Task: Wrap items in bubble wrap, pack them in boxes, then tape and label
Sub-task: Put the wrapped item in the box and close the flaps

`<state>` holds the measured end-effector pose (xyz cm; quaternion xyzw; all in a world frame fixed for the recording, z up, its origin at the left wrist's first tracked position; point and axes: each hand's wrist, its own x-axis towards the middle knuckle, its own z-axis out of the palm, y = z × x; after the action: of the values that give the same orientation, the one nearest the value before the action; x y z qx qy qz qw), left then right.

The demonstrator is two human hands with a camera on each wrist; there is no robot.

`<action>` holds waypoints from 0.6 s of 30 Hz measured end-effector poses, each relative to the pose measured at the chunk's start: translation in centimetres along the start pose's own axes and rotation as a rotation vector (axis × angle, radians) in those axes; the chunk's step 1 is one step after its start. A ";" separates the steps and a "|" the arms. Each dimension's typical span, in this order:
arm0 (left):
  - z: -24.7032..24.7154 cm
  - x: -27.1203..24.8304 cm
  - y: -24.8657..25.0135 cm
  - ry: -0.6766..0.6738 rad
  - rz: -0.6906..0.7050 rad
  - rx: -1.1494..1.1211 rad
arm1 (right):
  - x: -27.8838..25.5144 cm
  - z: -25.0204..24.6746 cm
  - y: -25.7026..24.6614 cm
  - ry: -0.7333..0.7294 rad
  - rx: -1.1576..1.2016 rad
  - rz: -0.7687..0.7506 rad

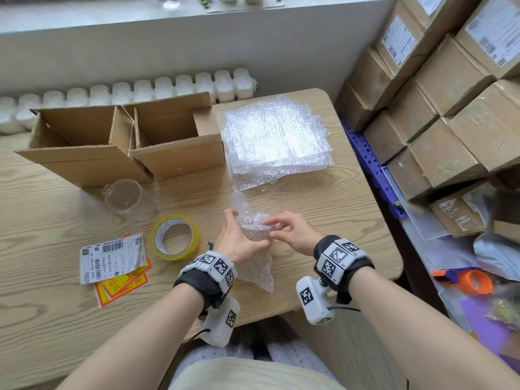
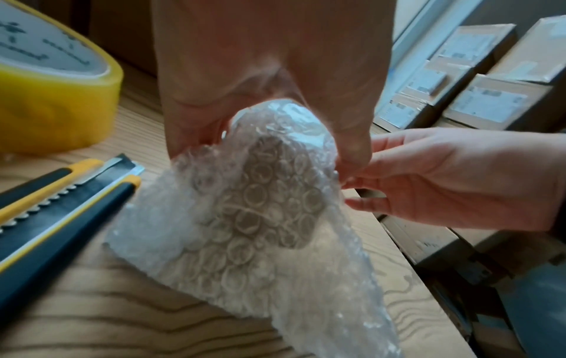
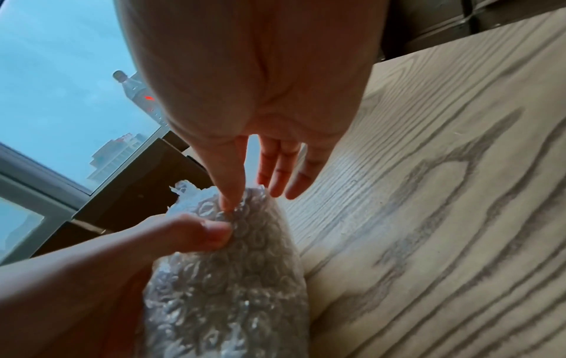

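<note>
Over the near middle of the wooden table [image 1: 337,206], my left hand [image 1: 247,228] grips a small item rolled in bubble wrap [image 1: 254,235]. Its thumb and fingers curl round the bundle [image 2: 269,193]. My right hand [image 1: 271,228] pinches the wrap at the bundle's top edge [image 3: 233,278], beside the left thumb, with its other fingers held straight. The item inside shows only as a grey shape through the bubbles. Loose wrap trails down toward me. A stack of bubble wrap sheets [image 1: 278,136] lies at the back right.
Two open cardboard boxes [image 1: 84,142] [image 1: 174,136] stand at the back left. In front of them are a clear plastic cup [image 1: 129,199], a yellow tape roll [image 1: 176,237], shipping labels [image 1: 112,257] and orange stickers [image 1: 123,285]. A utility knife [image 2: 61,201] lies beside the tape. Labelled boxes [image 1: 439,94] pile up on the right.
</note>
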<state>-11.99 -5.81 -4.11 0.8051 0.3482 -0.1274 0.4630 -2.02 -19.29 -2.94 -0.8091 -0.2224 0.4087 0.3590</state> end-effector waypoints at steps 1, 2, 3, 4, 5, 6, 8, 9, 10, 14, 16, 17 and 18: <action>-0.2 0.0 -0.2 -0.017 -0.007 -0.055 | 0.1 0.0 0.0 -0.011 -0.016 0.015; -0.5 0.1 -0.4 -0.031 -0.011 -0.091 | 0.1 0.1 0.0 -0.019 -0.020 0.020; -0.9 0.1 -0.6 -0.047 -0.016 -0.105 | 0.1 0.1 -0.2 -0.032 -0.006 0.024; -1.3 0.2 -0.7 -0.059 -0.005 -0.111 | 0.1 0.1 -0.4 -0.049 0.022 0.021; -1.6 0.3 -0.7 -0.074 0.007 -0.118 | 0.1 0.1 -0.7 -0.074 0.069 0.013; -2.0 0.2 -0.7 -0.093 0.022 -0.127 | 0.1 0.1 -1.0 -0.101 0.127 -0.001; -2.6 0.1 -0.6 -0.126 0.039 -0.146 | -0.1 -0.1 -1.8 -0.127 0.212 -0.017; -2.8 -0.1 -0.7 -0.122 0.038 -0.159 | -0.1 -0.2 -2.2 -0.119 0.222 -0.024; -3.1 -0.2 -0.7 -0.106 0.037 -0.172 | 0.0 -0.3 -2.5 -0.098 0.227 -0.035; -4.3 -0.6 -0.9 -0.054 0.026 -0.262 | 0.4 -0.6 -4.4 0.004 0.289 -0.038; -5.5 -0.7 -0.7 -0.025 0.026 -0.303 | 0.5 -0.8 -5.6 -0.005 0.355 -0.029; -6.2 -0.6 -0.6 -0.010 0.022 -0.322 | 0.6 -1.0 -6.1 -0.013 0.390 -0.027; -6.9 -0.6 -0.5 0.000 0.024 -0.337 | 0.6 -1.1 -6.7 -0.024 0.414 -0.031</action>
<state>-13.56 -0.11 -0.42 0.7201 0.3550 -0.0619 0.5929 -1.21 -15.03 2.28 -0.7097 -0.1504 0.4497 0.5211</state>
